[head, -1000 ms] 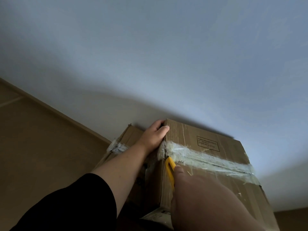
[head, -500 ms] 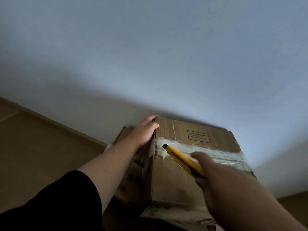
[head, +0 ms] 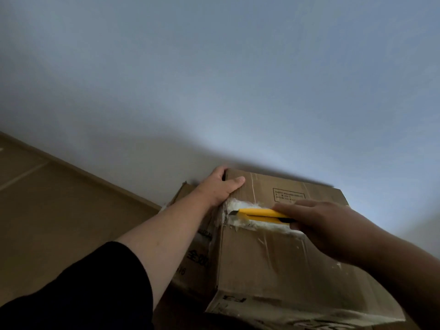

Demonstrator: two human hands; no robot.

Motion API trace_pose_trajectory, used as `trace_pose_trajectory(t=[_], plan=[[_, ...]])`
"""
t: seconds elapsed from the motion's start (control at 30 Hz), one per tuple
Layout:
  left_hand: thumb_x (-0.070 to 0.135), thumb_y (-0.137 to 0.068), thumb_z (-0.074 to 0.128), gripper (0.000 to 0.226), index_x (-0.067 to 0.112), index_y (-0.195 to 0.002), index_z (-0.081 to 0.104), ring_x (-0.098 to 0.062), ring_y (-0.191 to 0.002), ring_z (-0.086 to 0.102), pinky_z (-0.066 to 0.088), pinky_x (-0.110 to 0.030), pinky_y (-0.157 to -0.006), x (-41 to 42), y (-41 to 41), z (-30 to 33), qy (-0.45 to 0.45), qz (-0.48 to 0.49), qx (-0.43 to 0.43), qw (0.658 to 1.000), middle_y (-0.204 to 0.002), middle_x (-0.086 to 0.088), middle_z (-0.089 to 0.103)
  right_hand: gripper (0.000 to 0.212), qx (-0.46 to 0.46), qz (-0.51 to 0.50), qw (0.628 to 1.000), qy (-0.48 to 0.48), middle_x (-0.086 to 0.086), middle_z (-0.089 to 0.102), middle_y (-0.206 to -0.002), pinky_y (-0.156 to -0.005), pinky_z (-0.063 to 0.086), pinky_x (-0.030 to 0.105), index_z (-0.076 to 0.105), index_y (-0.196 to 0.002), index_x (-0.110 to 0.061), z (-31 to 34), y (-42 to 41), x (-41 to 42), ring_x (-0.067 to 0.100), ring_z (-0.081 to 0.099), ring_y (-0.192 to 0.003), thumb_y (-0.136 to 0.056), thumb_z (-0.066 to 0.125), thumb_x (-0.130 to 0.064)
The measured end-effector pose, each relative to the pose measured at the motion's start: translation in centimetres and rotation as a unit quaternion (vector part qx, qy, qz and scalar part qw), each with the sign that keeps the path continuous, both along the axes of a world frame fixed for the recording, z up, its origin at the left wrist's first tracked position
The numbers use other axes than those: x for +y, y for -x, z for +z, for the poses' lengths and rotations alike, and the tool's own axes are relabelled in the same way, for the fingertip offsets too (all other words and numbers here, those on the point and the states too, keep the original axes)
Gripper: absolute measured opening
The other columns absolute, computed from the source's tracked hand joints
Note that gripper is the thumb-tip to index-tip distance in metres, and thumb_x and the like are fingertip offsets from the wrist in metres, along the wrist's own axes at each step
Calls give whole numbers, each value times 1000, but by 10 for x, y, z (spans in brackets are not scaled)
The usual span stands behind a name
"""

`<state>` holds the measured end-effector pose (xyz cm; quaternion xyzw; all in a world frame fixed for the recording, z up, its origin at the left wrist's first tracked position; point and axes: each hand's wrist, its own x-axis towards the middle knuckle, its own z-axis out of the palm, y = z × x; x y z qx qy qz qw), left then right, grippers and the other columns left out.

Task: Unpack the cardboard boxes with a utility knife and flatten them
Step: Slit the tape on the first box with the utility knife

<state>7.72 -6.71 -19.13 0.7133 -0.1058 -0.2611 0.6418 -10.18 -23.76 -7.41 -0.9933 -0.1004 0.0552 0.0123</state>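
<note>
A brown cardboard box (head: 285,258) stands against the wall, its top seam covered by a strip of whitish tape (head: 257,225). My left hand (head: 221,186) grips the box's far left corner, thumb on top and fingers over the edge. My right hand (head: 326,225) holds a yellow utility knife (head: 262,214) lying flat along the taped seam. Its short blade points left, close to the left end of the tape.
A second cardboard box (head: 190,234) sits behind and to the left, partly hidden by my left forearm. A pale wall (head: 238,79) fills the upper view. Brown floor (head: 59,210) spreads out on the left.
My right hand has turned the knife from upright at the box's front edge to flat along the top tape, blade pointing left. My left hand has kept its hold on the corner.
</note>
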Motion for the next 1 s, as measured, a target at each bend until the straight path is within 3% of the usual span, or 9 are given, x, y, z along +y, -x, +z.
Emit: trace_pose_trajectory(t=[0.07, 0.23, 0.33, 0.5, 0.73, 0.83, 1.0], plan=[[65, -53, 73, 78, 30, -121, 56, -20, -104, 67, 52, -46, -98, -1, -3, -6, -4, 7, 12, 1000, -115, 1, 68, 54, -21, 12, 1000, -6, -23, 63, -114, -66, 47, 24, 31, -137, -51, -3, -2, -5, 7, 65, -91, -96, 57, -27], [64, -54, 72, 80, 27, -124, 56, -22, -104, 68, 52, -48, -98, 0, -7, -9, 11, -12, 27, 999, -115, -1, 70, 58, -46, 39, 998, -13, -19, 66, -104, -62, 46, 21, 34, -138, -47, -13, -5, -8, 9, 67, -83, -93, 62, -23], [61, -58, 72, 73, 28, -122, 56, -23, -104, 68, 52, -49, -97, 1, -5, -7, 21, -21, 33, 999, -114, -2, 70, 55, -73, 56, 996, -6, -19, 68, -98, -58, 43, 17, 41, -136, -43, -15, -7, -5, 8, 68, -77, -89, 62, -24], [53, -70, 69, 61, 29, -124, 55, -23, -104, 68, 52, -48, -97, 3, -6, -6, 19, -35, 32, 999, -115, -2, 69, 58, -80, 71, 994, 11, -18, 70, -102, -58, 57, 35, 39, -134, -43, -9, -14, -4, 14, 69, -81, -88, 67, -21], [52, -72, 67, 64, 24, -129, 53, -23, -104, 68, 53, -49, -96, 5, -9, -5, 12, -45, 16, 999, -115, -3, 68, 63, -67, 51, 995, 60, -23, 65, -103, -55, 55, 35, 31, -136, -50, -6, -13, -1, 13, 67, -82, -88, 58, -19], [47, -81, 67, 54, 24, -128, 53, -22, -104, 68, 53, -49, -96, 5, -9, -6, 16, -51, 8, 999, -115, -3, 68, 68, -56, 42, 994, 80, -24, 64, -105, -55, 53, 32, 29, -138, -50, -4, -13, 0, 12, 67, -85, -86, 58, -17], [40, -87, 66, 38, 26, -121, 56, -21, -102, 69, 53, -48, -95, 5, -8, -7, 32, -47, 8, 998, -112, -2, 70, 69, -83, 27, 991, 101, -23, 66, -96, -44, 51, 32, 37, -133, -46, -1, -3, -8, 12, 66, -74, -79, 68, -16]])
